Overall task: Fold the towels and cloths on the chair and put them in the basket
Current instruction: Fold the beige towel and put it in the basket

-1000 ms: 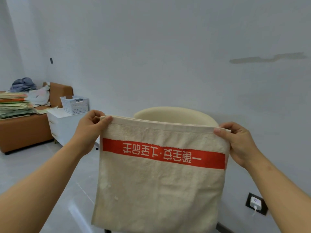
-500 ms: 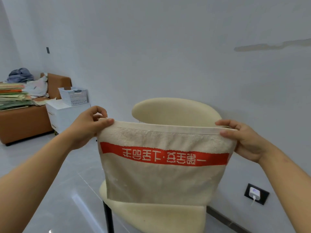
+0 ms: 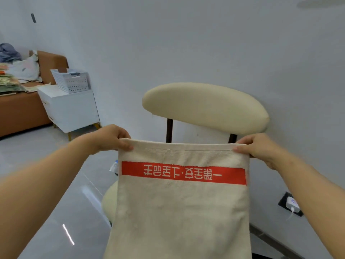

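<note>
Towel (image 3: pixel 181 202), cream with a red band, hangs in front of the chair (image 3: pixel 205 107), left hand (image 3: pixel 110 139) and right hand (image 3: pixel 261 146) pinching its top corners. White basket (image 3: pixel 71 81) off at ten o'clock.

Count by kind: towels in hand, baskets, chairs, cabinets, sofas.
Cream terry towel with red band: 1
White slatted plastic basket: 1
Cream padded chair: 1
White side cabinet: 1
Brown sofa: 1
Total: 5
</note>
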`<state>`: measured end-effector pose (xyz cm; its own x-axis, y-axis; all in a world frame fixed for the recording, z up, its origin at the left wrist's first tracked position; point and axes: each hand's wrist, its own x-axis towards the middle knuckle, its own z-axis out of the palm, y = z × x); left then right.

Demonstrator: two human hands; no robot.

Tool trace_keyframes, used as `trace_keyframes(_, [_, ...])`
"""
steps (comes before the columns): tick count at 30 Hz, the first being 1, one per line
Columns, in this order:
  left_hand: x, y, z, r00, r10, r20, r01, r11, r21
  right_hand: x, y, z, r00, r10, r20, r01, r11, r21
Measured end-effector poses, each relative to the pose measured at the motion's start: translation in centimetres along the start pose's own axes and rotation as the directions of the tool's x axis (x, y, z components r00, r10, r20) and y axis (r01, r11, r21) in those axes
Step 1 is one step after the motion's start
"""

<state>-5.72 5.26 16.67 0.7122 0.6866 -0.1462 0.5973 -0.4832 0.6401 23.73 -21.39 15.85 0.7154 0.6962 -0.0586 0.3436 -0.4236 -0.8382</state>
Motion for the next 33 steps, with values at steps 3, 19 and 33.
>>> trace_keyframes(3, [4.1,-2.1,2.8,0.994,0.009,-0.112,0.016,0.975,0.219,4.0,2.9,3.0,0.995,-0.018,-0.096,-0.004,0.976,-0.217])
trace_keyframes(19, [13.3,-5.4,8.3,0.886,-0.087,-0.456,0.076,0.996,-0.044,10.5,7.6,9.2,0.915,-0.090,-0.393,-0.003,0.973,-0.230])
trace_keyframes(33, [0.8,-8.8,11.8,0.934,-0.342,-0.099,0.175,0.684,-0.708,-4.5,11.7,9.5,0.969,0.149,-0.198,-0.152,0.988,-0.003])
